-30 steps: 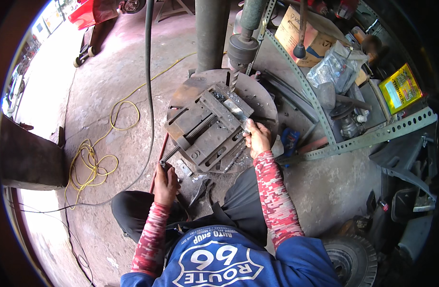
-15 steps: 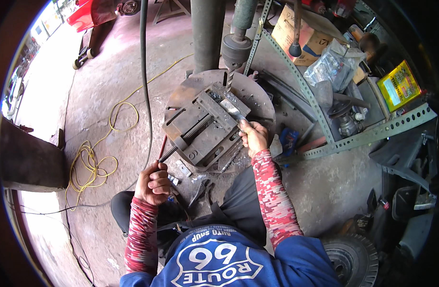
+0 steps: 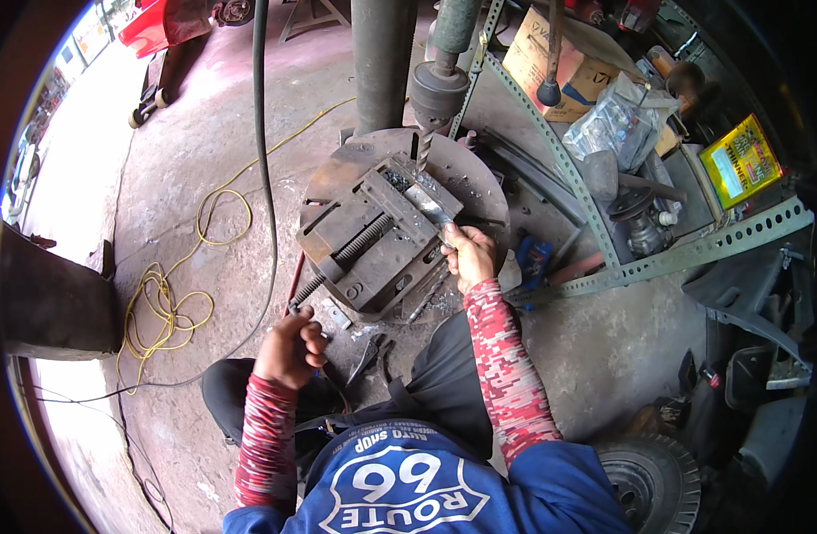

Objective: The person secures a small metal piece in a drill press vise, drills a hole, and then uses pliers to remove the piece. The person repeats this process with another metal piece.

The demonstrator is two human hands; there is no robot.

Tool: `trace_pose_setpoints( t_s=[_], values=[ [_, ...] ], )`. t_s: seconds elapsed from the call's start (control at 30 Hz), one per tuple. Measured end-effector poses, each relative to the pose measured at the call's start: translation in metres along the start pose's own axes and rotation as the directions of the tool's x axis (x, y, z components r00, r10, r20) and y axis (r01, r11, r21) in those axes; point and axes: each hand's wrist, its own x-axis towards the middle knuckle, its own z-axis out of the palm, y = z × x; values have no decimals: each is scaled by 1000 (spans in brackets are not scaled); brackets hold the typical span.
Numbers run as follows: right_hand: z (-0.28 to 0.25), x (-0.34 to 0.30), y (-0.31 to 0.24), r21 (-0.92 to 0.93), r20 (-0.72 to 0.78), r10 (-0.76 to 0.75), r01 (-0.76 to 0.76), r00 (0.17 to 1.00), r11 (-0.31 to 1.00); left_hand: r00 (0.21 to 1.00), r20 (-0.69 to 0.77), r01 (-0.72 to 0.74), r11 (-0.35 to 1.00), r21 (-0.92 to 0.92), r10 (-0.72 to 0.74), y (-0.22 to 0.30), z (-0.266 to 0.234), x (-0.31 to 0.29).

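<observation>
A drill-press vise [image 3: 359, 236] lies at an angle on the round drill-press table [image 3: 324, 182]. A shiny flat metal bar [image 3: 431, 207] sits in its jaws, with dark metal chips around it. My right hand [image 3: 470, 255] is closed, pinching the near end of this bar between thumb and fingers. My left hand [image 3: 290, 349] is curled at the outer end of the vise screw [image 3: 308, 292]; its exact hold is partly hidden. Above the jaws, a drill bit [image 3: 423, 149] points down from the chuck [image 3: 438, 93], close to the bar's far end.
A thick column [image 3: 379, 71] rises behind the table. A black cable [image 3: 264, 160] hangs left, beside a coiled yellow cord [image 3: 164, 307] on the floor. Right stand a perforated metal frame [image 3: 595, 209], a cardboard box [image 3: 559, 67] and a blue bottle [image 3: 535, 260]. Pliers [image 3: 368, 358] lie below the vise.
My left hand has turned and shifted slightly lower at the screw's end. My right hand stays on the metal bar. The whole view has shifted a little.
</observation>
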Motion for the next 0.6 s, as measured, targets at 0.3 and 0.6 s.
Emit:
trace_pose_setpoints(
  t_s=[0.3,0.6],
  values=[
    [1,-1,2,-33,-28,-7,6,1000,999,635,61,-564,409,717,770,-50,-18,41],
    [-1,-1,7,-22,-24,-33,32,999,999,194,270,-468,-153,870,943,-53,-34,73]
  ],
)
